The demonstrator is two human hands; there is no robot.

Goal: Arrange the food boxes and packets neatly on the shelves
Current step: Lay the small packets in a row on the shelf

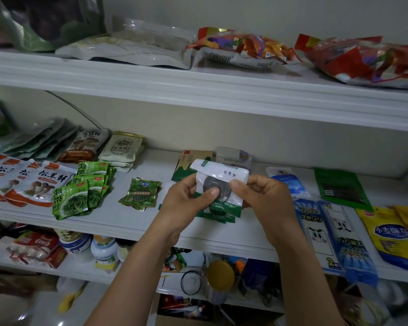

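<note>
My left hand (187, 200) and right hand (265, 196) pinch a packet (225, 176). Dropped crooked, it could slide off the pile (218, 217).

Home pantry or storage nook, by the look of it. White shelves (198, 90) run along a plain wall (222, 128), w/ mixed household stock laid flat: mushroom packets (40, 184), green seaweed packets (85, 191), crumpled snack bags (243, 48) up top, sponge packs (335, 234) on the right. Lower shelf is a jumble of bottles (104, 250) & a gold-lidded jar (219, 274). Glossy pale floor (45, 311) underneath.
</note>
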